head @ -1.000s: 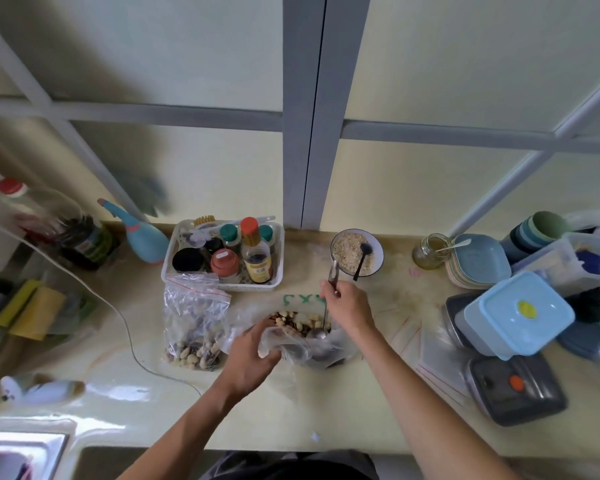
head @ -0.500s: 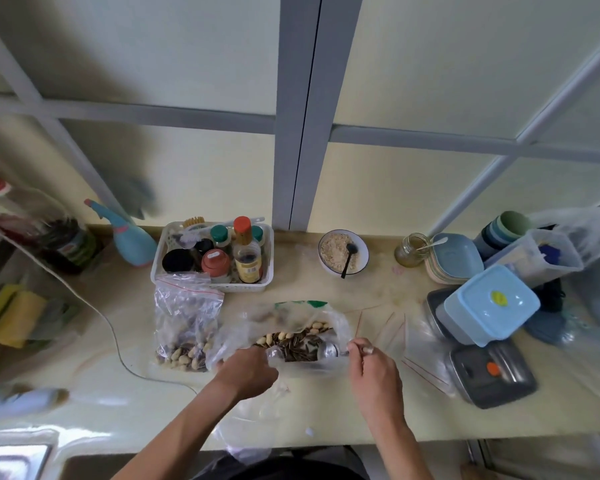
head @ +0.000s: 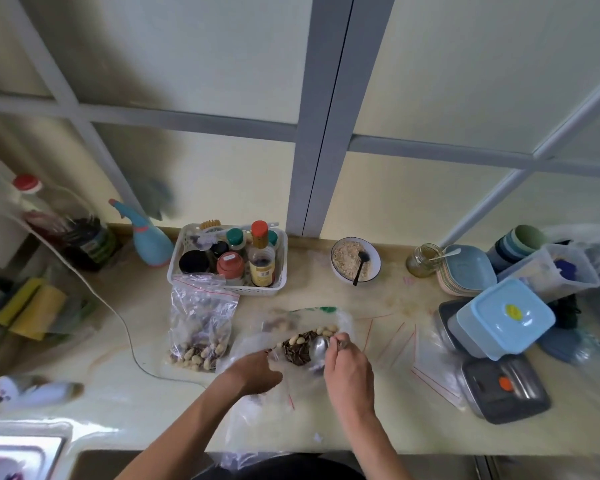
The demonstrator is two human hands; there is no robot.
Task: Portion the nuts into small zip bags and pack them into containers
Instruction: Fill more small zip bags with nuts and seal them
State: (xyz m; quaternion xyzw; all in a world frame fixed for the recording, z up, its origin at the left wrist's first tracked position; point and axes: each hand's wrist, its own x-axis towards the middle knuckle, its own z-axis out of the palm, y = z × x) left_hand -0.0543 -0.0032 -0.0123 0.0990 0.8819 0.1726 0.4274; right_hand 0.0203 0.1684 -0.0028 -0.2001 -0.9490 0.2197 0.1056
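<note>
A large clear bag of mixed nuts (head: 302, 336) lies open on the counter in front of me. My left hand (head: 253, 372) grips its near edge. My right hand (head: 347, 370) holds a metal spoon (head: 318, 348) whose bowl sits among the nuts at the bag's mouth. A smaller zip bag (head: 201, 327) with nuts in its bottom stands to the left. Empty red-striped zip bags (head: 409, 344) lie flat to the right. A blue lidded container (head: 503, 317) rests on grey containers (head: 503, 389) at the right.
A white basket of bottles and jars (head: 232, 261) stands behind the bags. A bowl of grain with a black spoon (head: 355, 259) sits at the back. Stacked blue plates (head: 465, 268), cups and a clear tub (head: 555, 271) fill the right. A white cable (head: 118, 317) crosses the left counter.
My right hand came back from the far side of the bag to its near right and now works the spoon in the nuts. The left hand kept its hold on the bag.
</note>
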